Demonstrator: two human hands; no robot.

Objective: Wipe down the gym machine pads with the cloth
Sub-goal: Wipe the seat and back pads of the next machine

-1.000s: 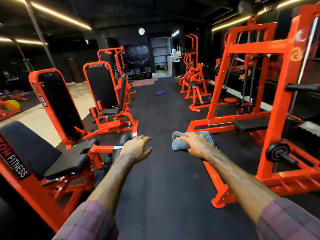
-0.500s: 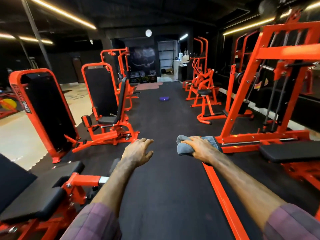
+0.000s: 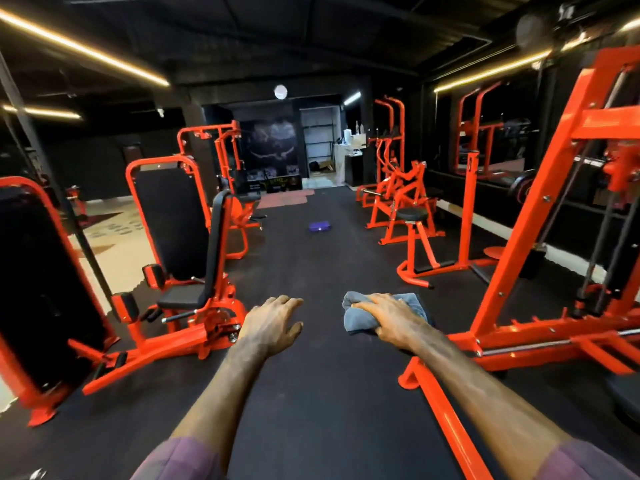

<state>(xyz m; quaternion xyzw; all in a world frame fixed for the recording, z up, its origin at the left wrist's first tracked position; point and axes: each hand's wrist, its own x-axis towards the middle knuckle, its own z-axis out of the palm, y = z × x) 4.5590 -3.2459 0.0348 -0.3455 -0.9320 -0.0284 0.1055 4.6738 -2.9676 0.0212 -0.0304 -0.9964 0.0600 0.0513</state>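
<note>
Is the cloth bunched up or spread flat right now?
Bunched: the grey cloth sits wadded in folds under the right hand, which grips it.

readable text: none | orange machine frames [image 3: 512, 258]: no lettering legible | black shrouds and pads [image 3: 173, 220]: no label legible | dark poster on far wall [image 3: 273, 147]: graphic only, no words legible | yellowish marks on low panel under poster [image 3: 277, 181]: too small and blurred to read
</note>
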